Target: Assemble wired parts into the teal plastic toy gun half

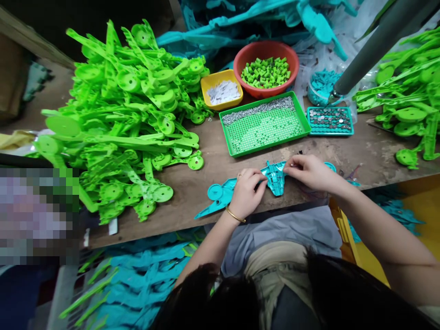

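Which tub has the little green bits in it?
The red tub, the big round one; the yellow tub holds white bits, the clear tub blue bits.

Workshop for sure, small-parts assembly kind. Scuffed wooden bench (189,188) was buried in lime-green plastic parts (127,82), with 2nd heap (410,114) at far right. Bits were sorted in bulk: red bowl (265,52) of stubby green pieces (266,72), yellow tub (223,105) of white strips (223,92), green holed tray (247,135) with tiny metal bits (259,110), turquoise tray (330,133) of shiny discs (330,118). Big turquoise mouldings (247,17) sat stacked behind, loads more turquoise parts (144,275) below bench. 1 turquoise piece (275,178) got handled right at front edge.
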The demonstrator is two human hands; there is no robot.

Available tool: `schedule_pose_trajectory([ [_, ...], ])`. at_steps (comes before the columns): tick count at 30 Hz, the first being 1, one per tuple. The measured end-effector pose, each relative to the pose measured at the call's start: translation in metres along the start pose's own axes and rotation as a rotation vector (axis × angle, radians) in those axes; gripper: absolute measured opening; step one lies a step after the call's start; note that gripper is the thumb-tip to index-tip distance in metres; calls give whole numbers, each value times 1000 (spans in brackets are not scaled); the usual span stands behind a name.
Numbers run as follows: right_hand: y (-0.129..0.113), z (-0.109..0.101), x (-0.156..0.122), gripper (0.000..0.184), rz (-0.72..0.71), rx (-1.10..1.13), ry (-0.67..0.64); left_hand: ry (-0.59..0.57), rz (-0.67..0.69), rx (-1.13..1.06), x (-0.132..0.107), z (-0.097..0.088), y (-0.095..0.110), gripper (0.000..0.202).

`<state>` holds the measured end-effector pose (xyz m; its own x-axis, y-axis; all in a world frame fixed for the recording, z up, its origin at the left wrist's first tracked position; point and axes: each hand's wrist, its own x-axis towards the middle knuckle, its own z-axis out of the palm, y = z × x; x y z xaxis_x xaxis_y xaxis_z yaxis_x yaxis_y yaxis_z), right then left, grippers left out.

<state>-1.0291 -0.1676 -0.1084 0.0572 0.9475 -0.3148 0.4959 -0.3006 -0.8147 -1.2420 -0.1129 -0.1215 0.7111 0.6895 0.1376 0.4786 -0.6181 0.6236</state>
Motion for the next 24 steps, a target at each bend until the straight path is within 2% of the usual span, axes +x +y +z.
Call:
schedule_pose_trajectory([
  [2,1,1,3,29,0,132,-80,1,2,-1,0,0,0,9],
  [4,2,2,5,28,11,127,-73,6,7,-3,0,0,-1,9],
  [6,1,3,5,23,19,-57,10,10,13,-4,-1,0,-1,9],
  [9,-1,6,2,21,21,-466,136,19,21,-5,-1,0,-1,8],
  [11,-2,9,-1,23,14,-642,151,19,20,-5,0,0,-1,8],
  [13,-3,12,-3,25,-13,-715,130,13,14,-7,0,0,0,9],
  [16,-4,18,-5,27,-61,-752,121,15,18,-13,-2,-1,0,7],
  [20,-8,24,-5,25,-97,-677,54,37,24,17,-4,-1,-1,14],
  [24,-12,25,-3,25,-75,-643,3,-34,24,60,-1,-1,-2,11],
])
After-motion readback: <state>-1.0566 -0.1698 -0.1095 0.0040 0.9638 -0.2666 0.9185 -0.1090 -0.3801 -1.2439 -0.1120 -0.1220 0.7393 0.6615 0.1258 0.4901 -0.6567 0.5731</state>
